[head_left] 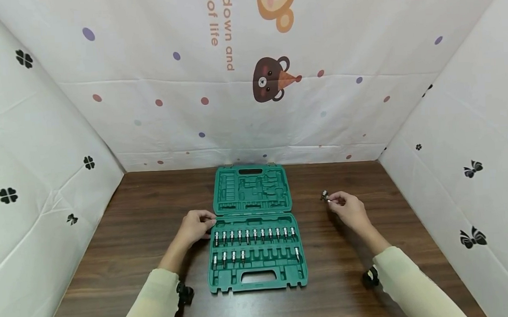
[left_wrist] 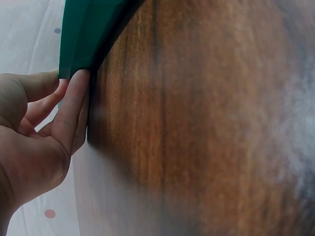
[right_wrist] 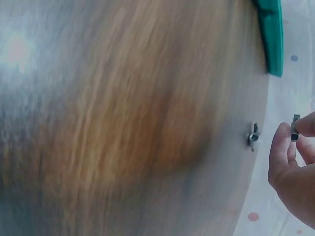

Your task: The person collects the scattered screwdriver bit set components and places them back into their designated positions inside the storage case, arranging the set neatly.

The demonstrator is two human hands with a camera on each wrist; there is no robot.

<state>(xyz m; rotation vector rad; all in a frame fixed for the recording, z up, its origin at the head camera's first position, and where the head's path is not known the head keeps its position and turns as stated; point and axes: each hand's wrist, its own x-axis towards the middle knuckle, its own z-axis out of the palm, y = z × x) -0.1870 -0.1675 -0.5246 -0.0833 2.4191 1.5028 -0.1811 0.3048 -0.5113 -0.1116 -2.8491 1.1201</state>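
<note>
An open green socket case lies on the table, its lid folded back. Two rows of silver bit sockets stand in its tray; the lower row has several bare slots to the right of its middle. At the tray's upper left corner, my left hand grips the case edge, with the thumb on top and fingers along the side. Off to the right of the case, my right hand pinches a small bit socket between thumb and fingers. Loose bit sockets lie on the table just beyond those fingertips.
The dark wood table extends on both sides of the case. A patterned white cloth wall rises at the back, and similar walls close off the left and right.
</note>
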